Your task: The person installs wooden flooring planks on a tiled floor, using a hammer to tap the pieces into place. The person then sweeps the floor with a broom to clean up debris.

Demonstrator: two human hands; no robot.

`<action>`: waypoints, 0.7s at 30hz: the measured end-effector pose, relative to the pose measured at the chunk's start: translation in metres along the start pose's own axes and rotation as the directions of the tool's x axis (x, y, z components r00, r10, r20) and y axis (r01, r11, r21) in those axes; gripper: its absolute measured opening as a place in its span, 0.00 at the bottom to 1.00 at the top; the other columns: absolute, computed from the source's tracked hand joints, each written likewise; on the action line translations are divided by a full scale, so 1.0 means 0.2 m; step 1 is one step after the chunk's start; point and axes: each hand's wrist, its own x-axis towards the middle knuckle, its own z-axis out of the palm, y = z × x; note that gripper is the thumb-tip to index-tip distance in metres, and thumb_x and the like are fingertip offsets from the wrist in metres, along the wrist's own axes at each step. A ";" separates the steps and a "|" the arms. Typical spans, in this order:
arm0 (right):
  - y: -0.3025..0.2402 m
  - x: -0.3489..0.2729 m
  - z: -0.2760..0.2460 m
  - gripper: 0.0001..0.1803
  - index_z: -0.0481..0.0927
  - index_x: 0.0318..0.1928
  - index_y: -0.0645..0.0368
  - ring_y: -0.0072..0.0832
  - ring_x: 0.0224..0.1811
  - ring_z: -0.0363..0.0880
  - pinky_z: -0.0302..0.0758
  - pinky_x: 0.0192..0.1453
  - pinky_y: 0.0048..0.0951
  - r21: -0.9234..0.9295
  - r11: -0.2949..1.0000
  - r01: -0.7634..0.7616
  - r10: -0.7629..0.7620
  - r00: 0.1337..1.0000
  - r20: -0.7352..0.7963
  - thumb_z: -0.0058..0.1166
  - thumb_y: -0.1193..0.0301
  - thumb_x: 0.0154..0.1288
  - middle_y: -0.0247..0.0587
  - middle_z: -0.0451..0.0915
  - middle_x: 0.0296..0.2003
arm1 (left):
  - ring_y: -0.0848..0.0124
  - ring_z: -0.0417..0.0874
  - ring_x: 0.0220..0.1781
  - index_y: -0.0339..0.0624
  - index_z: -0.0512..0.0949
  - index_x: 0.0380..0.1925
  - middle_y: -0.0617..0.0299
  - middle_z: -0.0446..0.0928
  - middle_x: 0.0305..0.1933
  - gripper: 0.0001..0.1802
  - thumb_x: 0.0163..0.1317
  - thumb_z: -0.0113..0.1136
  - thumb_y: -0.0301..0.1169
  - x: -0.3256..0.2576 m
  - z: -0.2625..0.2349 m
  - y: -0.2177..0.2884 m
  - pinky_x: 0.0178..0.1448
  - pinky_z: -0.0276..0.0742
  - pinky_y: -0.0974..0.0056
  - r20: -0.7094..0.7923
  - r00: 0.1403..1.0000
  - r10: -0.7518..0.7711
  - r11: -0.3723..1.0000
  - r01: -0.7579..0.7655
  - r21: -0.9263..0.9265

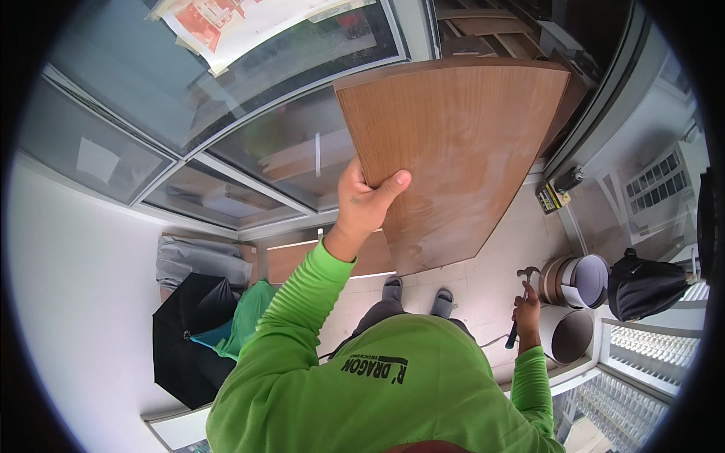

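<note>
- Left hand (pixel 365 200): your fingers clasp wood-grain panel (pixel 457 158), extending rightward from them.
- Right hand (pixel 527 309): your fingers encircle claw hammer (pixel 530 271).
- Progress: both held; panel seemingly unfixed.

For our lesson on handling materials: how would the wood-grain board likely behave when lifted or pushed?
The wood-grain board is probably stiff, as its exposed top edge looks thick. It may swing or tip, since the left hand grips only one side. Its smooth-looking face could be slightly slippery.
</note>
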 end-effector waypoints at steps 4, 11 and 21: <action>-0.12 -0.05 0.00 0.22 0.76 0.25 0.60 0.16 0.12 0.61 0.61 0.15 0.21 0.188 0.982 -0.002 -0.002 1.000 0.016 0.59 0.57 0.70 0.27 0.66 0.15 | 0.78 0.77 0.40 0.34 0.76 0.49 0.64 0.81 0.42 0.19 0.61 0.70 0.30 -0.05 -0.01 0.08 0.45 0.75 0.69 0.013 1.000 -0.002 1.000 0.002 -0.002; -0.52 -0.14 0.08 0.11 0.78 0.31 0.58 0.16 0.15 0.65 0.64 0.18 0.20 0.292 0.929 0.227 -0.256 0.964 0.066 0.60 0.67 0.69 0.27 0.71 0.20 | 0.76 0.77 0.44 0.33 0.77 0.50 0.63 0.80 0.44 0.22 0.60 0.71 0.32 -0.14 -0.03 0.21 0.50 0.75 0.68 0.069 0.997 0.042 0.998 -0.045 0.049; -0.79 -0.23 0.10 0.19 0.82 0.49 0.64 0.14 0.20 0.66 0.67 0.23 0.20 0.285 0.901 0.329 -0.399 0.884 0.242 0.65 0.63 0.65 0.25 0.71 0.24 | 0.78 0.76 0.41 0.33 0.77 0.48 0.65 0.79 0.42 0.20 0.60 0.71 0.32 -0.25 -0.05 0.30 0.47 0.74 0.69 0.072 0.996 0.051 0.996 -0.056 0.063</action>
